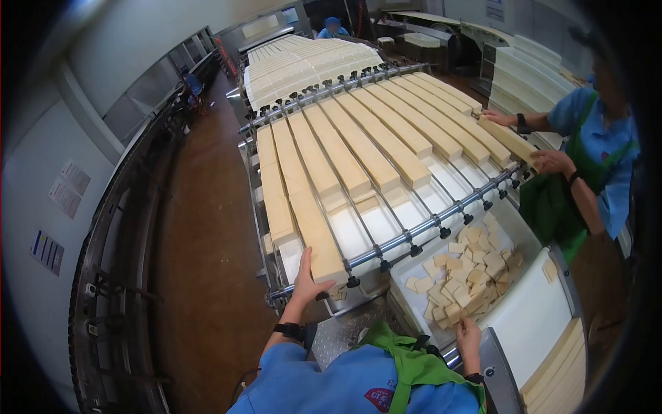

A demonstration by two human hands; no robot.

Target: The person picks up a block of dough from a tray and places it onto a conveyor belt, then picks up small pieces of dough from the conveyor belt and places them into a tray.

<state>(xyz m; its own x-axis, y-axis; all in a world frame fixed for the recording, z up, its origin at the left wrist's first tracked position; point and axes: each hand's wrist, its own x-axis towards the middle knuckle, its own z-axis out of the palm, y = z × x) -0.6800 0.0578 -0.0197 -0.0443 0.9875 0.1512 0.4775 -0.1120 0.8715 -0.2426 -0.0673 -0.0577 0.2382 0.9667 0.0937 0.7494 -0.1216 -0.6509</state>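
Note:
Long cream-coloured blocks (352, 141) lie in lanes between thin metal rods on a machine bed. My left hand (307, 279) rests with fingers spread and thumb apart against the near end of a long block (317, 238) at the front left. Lower right, my right hand (468, 336) is at the near rim of a white bin (414, 303) holding several small cut pieces (472, 272). Its fingers are bent close to the pieces; whether they hold one is too small to tell. A metal crossbar (427, 224) with black knobs spans the front of the bed.
At the right, a co-worker in a green apron (565, 200) holds a long block (508, 140) with both hands. Long strips (558, 366) lie at the lower right. Two other people are farther back. A dark conveyor (114, 241) runs along the left wall.

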